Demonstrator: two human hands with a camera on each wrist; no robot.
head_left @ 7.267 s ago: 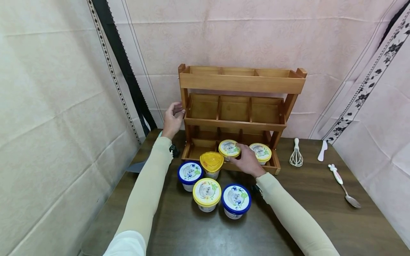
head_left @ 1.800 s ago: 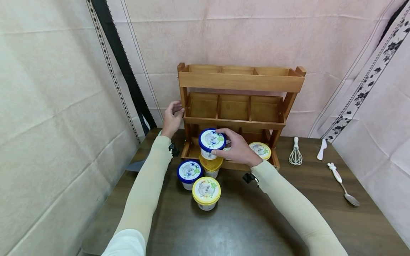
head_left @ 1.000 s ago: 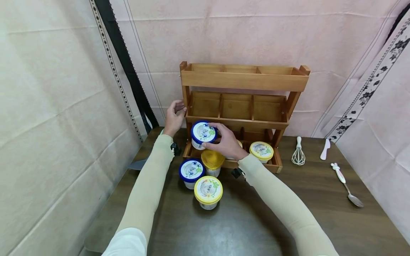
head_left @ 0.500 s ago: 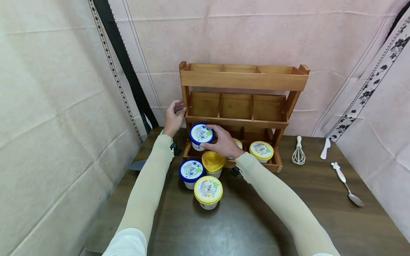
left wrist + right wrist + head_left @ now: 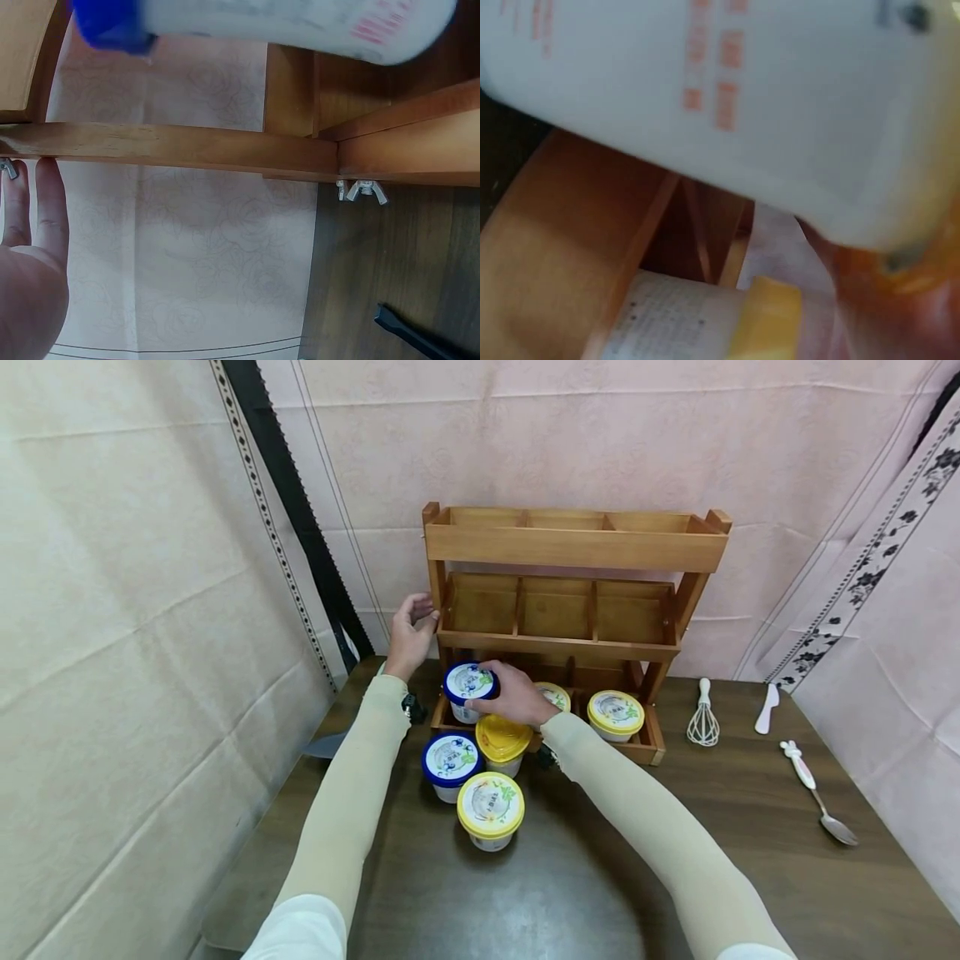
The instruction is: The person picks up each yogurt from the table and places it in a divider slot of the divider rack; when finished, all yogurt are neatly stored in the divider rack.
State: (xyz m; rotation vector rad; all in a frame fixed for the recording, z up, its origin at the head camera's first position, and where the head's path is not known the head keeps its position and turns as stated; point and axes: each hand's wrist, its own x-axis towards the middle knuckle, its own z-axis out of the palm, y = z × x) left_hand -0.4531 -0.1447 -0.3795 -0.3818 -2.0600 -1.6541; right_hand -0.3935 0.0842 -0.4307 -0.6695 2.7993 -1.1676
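Note:
My right hand (image 5: 517, 695) grips a white tub with a blue lid (image 5: 470, 681), low in the left compartment of the wooden rack's bottom tier. Blurred, the same tub (image 5: 300, 22) crosses the top of the left wrist view. My left hand (image 5: 411, 635) rests its fingertips against the rack's left upright (image 5: 187, 146). Two yellow-lidded tubs sit in the bottom tier, one in the middle (image 5: 553, 696), partly hidden, and one at right (image 5: 615, 714). In front stand a blue-lidded tub (image 5: 452, 764), a domed yellow-lidded tub (image 5: 502, 741) and a flat yellow-lidded tub (image 5: 491, 810).
The three-tier wooden rack (image 5: 573, 547) stands at the table's back, before a cloth backdrop (image 5: 600, 435). On the right lie a whisk (image 5: 703, 718), a white-handled utensil (image 5: 767, 710) and a spoon (image 5: 821, 797). A grey-blue flat object (image 5: 324, 746) lies beyond my left forearm.
Earlier, my right hand was at the middle yellow-lidded tub. It then lifted the front-right blue-lidded tub, carried it left and lowered it into the left compartment. My left hand stayed at the upright.

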